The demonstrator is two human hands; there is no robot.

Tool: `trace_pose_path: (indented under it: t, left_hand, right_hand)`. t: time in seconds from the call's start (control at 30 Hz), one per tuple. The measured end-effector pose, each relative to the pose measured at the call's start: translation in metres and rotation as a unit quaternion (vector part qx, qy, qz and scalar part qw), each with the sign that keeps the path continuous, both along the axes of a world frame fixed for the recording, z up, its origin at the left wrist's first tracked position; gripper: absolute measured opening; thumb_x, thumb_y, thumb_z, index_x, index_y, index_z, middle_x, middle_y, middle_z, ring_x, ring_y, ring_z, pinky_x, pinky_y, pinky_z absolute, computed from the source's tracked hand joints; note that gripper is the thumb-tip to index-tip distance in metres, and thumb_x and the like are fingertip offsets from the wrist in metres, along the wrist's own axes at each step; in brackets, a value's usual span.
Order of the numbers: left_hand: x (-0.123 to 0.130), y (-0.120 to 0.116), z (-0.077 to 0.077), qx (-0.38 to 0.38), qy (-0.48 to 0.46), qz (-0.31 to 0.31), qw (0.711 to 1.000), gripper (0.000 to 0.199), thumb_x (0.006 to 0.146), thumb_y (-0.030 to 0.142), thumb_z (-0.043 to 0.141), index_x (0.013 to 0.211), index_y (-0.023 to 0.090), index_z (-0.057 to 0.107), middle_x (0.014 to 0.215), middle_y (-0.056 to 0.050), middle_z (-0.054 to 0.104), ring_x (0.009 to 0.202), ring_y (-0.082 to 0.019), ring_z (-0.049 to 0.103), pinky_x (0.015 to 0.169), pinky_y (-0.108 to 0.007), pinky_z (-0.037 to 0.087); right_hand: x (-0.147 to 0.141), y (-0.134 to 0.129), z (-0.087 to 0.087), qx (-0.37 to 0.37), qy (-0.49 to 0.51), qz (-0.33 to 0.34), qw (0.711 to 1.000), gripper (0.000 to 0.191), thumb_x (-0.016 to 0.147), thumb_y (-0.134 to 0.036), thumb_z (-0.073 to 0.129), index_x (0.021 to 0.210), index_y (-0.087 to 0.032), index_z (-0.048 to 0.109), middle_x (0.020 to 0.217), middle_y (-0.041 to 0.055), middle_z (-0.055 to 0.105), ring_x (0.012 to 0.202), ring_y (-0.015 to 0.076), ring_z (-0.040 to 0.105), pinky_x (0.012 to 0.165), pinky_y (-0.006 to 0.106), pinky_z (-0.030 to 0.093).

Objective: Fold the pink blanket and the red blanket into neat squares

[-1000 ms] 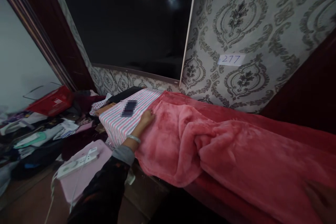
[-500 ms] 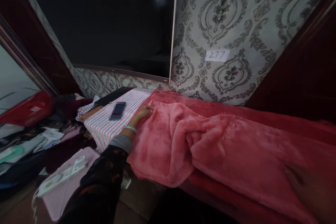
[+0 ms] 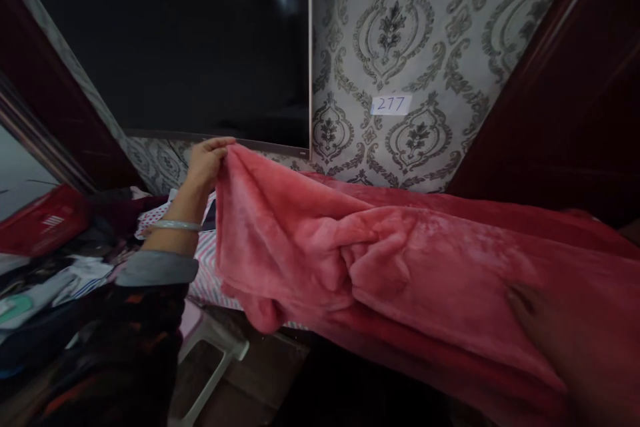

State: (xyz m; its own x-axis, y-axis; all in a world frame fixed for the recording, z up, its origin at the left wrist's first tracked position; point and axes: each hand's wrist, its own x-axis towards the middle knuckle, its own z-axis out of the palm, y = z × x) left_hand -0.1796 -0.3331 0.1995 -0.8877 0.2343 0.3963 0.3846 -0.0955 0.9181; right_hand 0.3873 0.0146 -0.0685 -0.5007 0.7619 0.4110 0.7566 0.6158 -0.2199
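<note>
Coral-red fleece blanket [image 3: 400,273] rises to a bunched fold pinched in the left hand [image 3: 206,163], while the right hand [image 3: 565,347] lies open on the fabric, and a striped sheet [image 3: 210,273] shows just below the left wrist

a coral-pink fleece blanket [image 3: 400,267] lies before cream wallpaper with a grey damask pattern [image 3: 395,33]. below shows a white cloth striped pink and grey [image 3: 210,267]. a black sleeve flecked orange [image 3: 125,333] ends in a grey cuff [image 3: 157,267]; a red plastic basket [image 3: 40,220] is far left.
</note>
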Motion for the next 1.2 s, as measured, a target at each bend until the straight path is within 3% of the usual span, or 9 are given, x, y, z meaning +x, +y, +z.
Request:
trace_pose_path:
  t: [0.13, 0.27, 0.4, 0.53, 0.7, 0.87, 0.97, 1.07, 1.2]
  left_hand:
    - [0.019, -0.014, 0.04, -0.045, 0.075, 0.034, 0.996, 0.04, 0.085, -0.001, 0.05, 0.12, 0.003, 0.068, 0.079, 0.002, 0.065, 0.067, -0.004, 0.046, 0.092, -0.031, 0.049]
    - [0.035, -0.018, 0.066, -0.071, 0.158, 0.067, 0.983, 0.045, 0.086, -0.002, 0.048, 0.126, 0.004, 0.068, 0.087, 0.002, 0.067, 0.069, -0.001, 0.044, 0.099, -0.035, 0.047]
    - [0.049, -0.017, 0.078, -0.056, 0.174, 0.089, 0.979, 0.05, 0.083, -0.004, 0.047, 0.129, 0.004, 0.066, 0.099, 0.0, 0.072, 0.072, -0.002, 0.046, 0.1, -0.035, 0.048]
    - [0.057, -0.019, 0.086, -0.03, 0.183, 0.079, 0.98, 0.051, 0.083, -0.003, 0.048, 0.131, 0.004, 0.064, 0.102, 0.0, 0.072, 0.075, -0.002, 0.052, 0.105, -0.047, 0.046]
    - [0.08, -0.029, 0.093, 0.009, 0.183, 0.02, 0.983, 0.044, 0.083, 0.01, 0.061, 0.126, 0.011, 0.069, 0.101, 0.002, 0.075, 0.077, -0.008, 0.055, 0.112, -0.057, 0.042]
    - [0.134, -0.027, 0.085, -0.074, 0.203, -0.148, 0.965, 0.04, 0.084, 0.02, 0.065, 0.123, 0.017, 0.072, 0.112, -0.004, 0.076, 0.098, -0.02, 0.066, 0.115, -0.057, 0.04]
    - [0.165, -0.008, 0.068, -0.144, 0.277, -0.246, 0.918, 0.038, 0.083, 0.021, 0.065, 0.119, 0.016, 0.074, 0.125, -0.008, 0.073, 0.124, -0.029, 0.062, 0.115, -0.051, 0.04]
    - [0.188, 0.012, 0.048, -0.153, 0.317, -0.32, 0.88, 0.036, 0.083, 0.021, 0.064, 0.117, 0.016, 0.074, 0.127, -0.008, 0.072, 0.129, -0.029, 0.059, 0.116, -0.049, 0.04]
    - [0.204, 0.02, 0.03, -0.132, 0.328, -0.392, 0.849, 0.032, 0.086, 0.019, 0.061, 0.115, 0.018, 0.075, 0.128, -0.009, 0.072, 0.127, -0.026, 0.061, 0.114, -0.046, 0.042]
  right_hand:
    - [-0.001, -0.003, 0.005, -0.008, 0.03, -0.002, 0.999, 0.047, 0.089, -0.04, 0.029, 0.099, -0.027, 0.073, 0.114, 0.0189, 0.07, 0.114, 0.0343, 0.066, 0.108, 0.043, 0.048]
    - [-0.002, -0.005, 0.009, -0.02, 0.029, -0.005, 0.999, 0.046, 0.09, -0.039, 0.029, 0.097, -0.027, 0.073, 0.114, 0.0181, 0.071, 0.116, 0.0349, 0.065, 0.111, 0.045, 0.046]
    - [-0.004, 0.0, 0.002, -0.002, 0.056, 0.001, 0.998, 0.047, 0.087, -0.041, 0.033, 0.101, -0.02, 0.073, 0.113, 0.0182, 0.072, 0.113, 0.035, 0.066, 0.11, 0.05, 0.047]
    - [-0.003, 0.004, -0.005, -0.009, 0.09, -0.001, 0.996, 0.043, 0.086, -0.039, 0.037, 0.1, -0.02, 0.073, 0.111, 0.0162, 0.073, 0.113, 0.0334, 0.066, 0.109, 0.051, 0.048]
    - [-0.002, 0.01, 0.01, -0.074, 0.12, 0.005, 0.99, 0.036, 0.077, -0.038, 0.047, 0.094, -0.019, 0.073, 0.106, 0.0172, 0.075, 0.106, 0.036, 0.069, 0.104, 0.055, 0.05]
    - [-0.051, -0.013, 0.077, -0.128, 0.206, 0.008, 0.97, 0.039, 0.075, -0.036, 0.055, 0.104, -0.017, 0.073, 0.113, 0.0193, 0.073, 0.109, 0.039, 0.068, 0.098, 0.057, 0.053]
    - [-0.107, -0.064, 0.138, -0.116, 0.292, 0.184, 0.931, 0.046, 0.085, -0.048, 0.06, 0.124, -0.024, 0.069, 0.129, 0.0122, 0.069, 0.118, 0.0343, 0.065, 0.1, 0.053, 0.054]
    - [-0.159, -0.123, 0.194, -0.112, 0.308, 0.334, 0.884, 0.058, 0.088, -0.054, 0.065, 0.139, -0.027, 0.059, 0.143, 0.0103, 0.059, 0.13, 0.0321, 0.057, 0.109, 0.053, 0.047]
    - [-0.209, -0.167, 0.235, -0.135, 0.305, 0.457, 0.824, 0.08, 0.083, -0.059, 0.074, 0.152, -0.031, 0.045, 0.156, 0.0098, 0.046, 0.143, 0.0312, 0.043, 0.116, 0.053, 0.039]
